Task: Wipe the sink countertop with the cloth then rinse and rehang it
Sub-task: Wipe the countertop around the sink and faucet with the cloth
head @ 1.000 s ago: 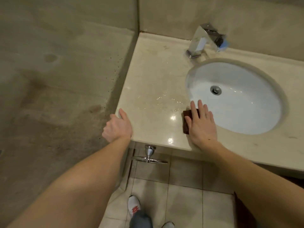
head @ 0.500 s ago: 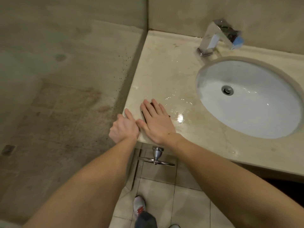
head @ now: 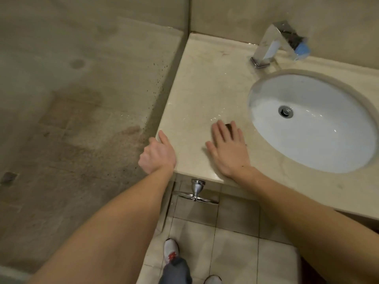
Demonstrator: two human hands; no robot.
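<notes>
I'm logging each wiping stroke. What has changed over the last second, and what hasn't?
The right hand, pressing flat on the dark cloth, swept left from the rim of the basin to the front left corner of the countertop, then back right, now about midway. Nothing taken or let go. The left hand stayed resting on that corner.

Beige stone counter (head: 205, 85) offers open passage between mottled left wall (head: 82, 78) and white oval basin (head: 328, 144); angular chrome faucet (head: 272, 46) blocks the rear.

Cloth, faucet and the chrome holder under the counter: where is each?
cloth (head: 229, 126), head view, its dark exposed corner.
faucet (head: 269, 46), head view, the slanted chrome body.
chrome holder (head: 196, 187), head view, its round post.
</notes>
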